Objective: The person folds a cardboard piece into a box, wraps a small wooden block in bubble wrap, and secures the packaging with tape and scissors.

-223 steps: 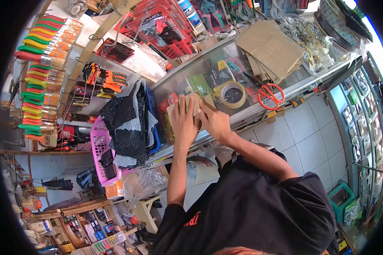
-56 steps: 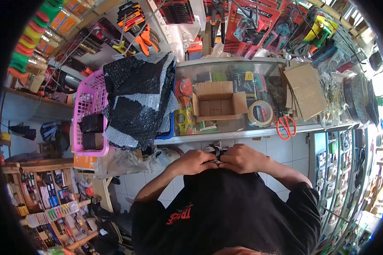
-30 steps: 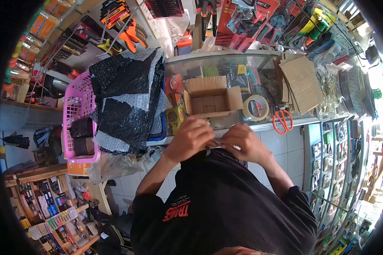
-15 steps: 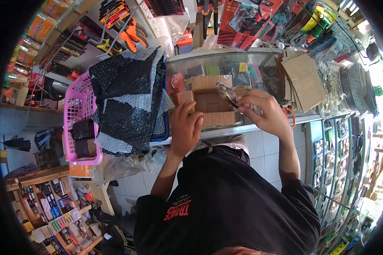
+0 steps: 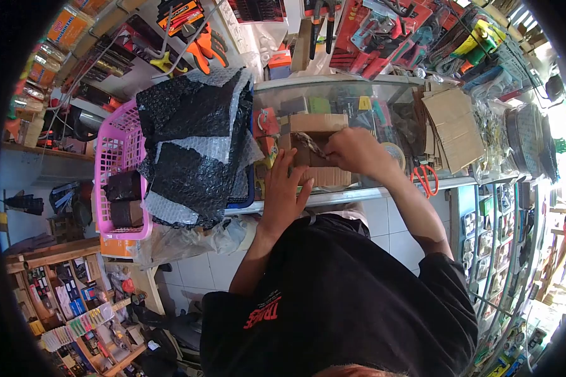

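A cardboard box (image 5: 331, 176) with raised flaps stands open on the glass counter in front of me. My right hand (image 5: 362, 152) reaches over its right side, finger and thumb pinched on the end of a small plastic-wrapped packet (image 5: 309, 144). The packet slants within the box opening; its contents are too blurred to name. Against the left side of the box rests my left hand (image 5: 285, 196), its fingers spread and the thumb by the front flap. The box's floor is largely hidden.
Black bubble wrap (image 5: 192, 169) lies left of the box, beside a pink basket (image 5: 146, 234). To the right are a tape roll (image 5: 394, 152), red-handled scissors (image 5: 426, 180) and stacked cardboard pieces (image 5: 454, 125). Packaged tools (image 5: 374, 38) stand behind the counter.
My right hand has moved left and brought the packet from above the box's right side into its opening. My left hand has shifted slightly right and down, fingers more spread.
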A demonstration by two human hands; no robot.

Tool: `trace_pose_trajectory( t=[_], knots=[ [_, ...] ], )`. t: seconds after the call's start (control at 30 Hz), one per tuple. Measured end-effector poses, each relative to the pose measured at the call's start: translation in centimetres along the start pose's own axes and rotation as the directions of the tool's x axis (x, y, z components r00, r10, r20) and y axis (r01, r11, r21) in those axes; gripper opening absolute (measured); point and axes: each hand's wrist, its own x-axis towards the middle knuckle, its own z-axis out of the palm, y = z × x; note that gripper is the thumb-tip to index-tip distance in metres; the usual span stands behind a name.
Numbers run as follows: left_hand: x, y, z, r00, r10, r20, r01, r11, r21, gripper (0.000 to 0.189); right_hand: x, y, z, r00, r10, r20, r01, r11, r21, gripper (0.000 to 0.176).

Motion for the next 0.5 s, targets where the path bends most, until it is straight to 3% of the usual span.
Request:
trace_pose_trajectory(
  t=[0.1,0.2,0.5],
  knots=[
    [0.0,0.1,0.0,1.000,-0.010,0.002,0.010,1.000,0.000,0.032,1.0,-0.8,0.3,0.990,0.000,0.142,0.029,0.978,-0.206,0.013],
    [-0.1,-0.2,0.4,1.000,0.004,-0.011,-0.004,1.000,-0.019,0.033,2.4,0.2,2.3,0.989,-0.103,0.103,0.118,0.981,-0.153,0.013],
    [-0.1,-0.3,0.2,1.000,0.019,0.006,-0.018,1.000,-0.019,0.036,3.6,1.2,4.6,0.989,-0.145,0.019,0.146,0.979,-0.139,0.013]
  ],
)
